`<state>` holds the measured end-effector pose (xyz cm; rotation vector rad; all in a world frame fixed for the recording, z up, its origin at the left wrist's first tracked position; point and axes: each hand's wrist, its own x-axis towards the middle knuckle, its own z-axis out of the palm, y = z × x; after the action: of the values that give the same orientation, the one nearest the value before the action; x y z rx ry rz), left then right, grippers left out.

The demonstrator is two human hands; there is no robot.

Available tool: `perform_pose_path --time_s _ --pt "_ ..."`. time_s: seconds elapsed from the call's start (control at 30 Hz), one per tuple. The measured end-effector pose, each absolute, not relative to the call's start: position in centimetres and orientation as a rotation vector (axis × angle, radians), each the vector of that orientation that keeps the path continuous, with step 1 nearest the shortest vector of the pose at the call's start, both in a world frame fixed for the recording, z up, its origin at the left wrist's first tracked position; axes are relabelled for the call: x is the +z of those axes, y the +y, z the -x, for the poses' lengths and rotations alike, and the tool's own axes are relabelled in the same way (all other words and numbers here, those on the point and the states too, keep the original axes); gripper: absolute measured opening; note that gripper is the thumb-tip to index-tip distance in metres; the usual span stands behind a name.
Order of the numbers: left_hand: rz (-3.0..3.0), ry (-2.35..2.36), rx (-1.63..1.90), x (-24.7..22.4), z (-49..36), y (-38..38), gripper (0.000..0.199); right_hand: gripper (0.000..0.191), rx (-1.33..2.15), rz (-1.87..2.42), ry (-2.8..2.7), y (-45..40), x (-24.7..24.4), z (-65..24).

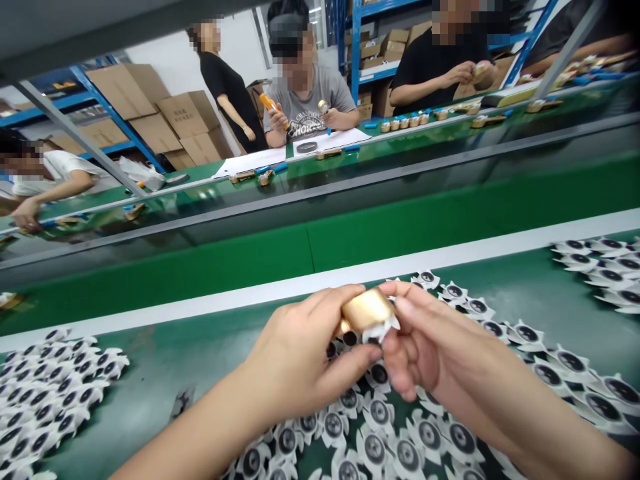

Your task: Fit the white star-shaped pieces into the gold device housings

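My left hand (305, 353) is wrapped around a gold-coloured brass housing (369, 309), which has a short round pipe stub on its left side. Against the underside of the housing is a white impeller (381, 331) with pointed blades. My right hand (420, 340) has its fingers closed at the right side of the housing and on this impeller; how deep the impeller sits inside cannot be seen. Below both hands, many more white impellers (379, 412) with dark round centres lie spread on the green table (150, 393).
Rows of impellers lie at the left (55, 387) and far right (613, 275). A small dark flat piece (182, 403) rests left of my forearm. Beyond a white edge strip (165, 303) runs a conveyor line with brass parts (243, 177). Several co-workers sit or stand across it.
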<state>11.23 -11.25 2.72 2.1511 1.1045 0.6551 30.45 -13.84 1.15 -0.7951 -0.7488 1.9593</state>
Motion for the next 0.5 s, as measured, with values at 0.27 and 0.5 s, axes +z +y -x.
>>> perform_pose_path --time_s 0.27,0.5 --pt "-1.278 0.914 0.905 2.4 -10.7 -9.9 0.052 0.076 1.926 0.545 -1.095 -14.0 2.9 -32.7" --pt "-1.300 0.979 1.006 2.2 -9.7 -8.4 0.041 0.085 1.939 0.482 -1.138 -14.1 2.4 -32.4"
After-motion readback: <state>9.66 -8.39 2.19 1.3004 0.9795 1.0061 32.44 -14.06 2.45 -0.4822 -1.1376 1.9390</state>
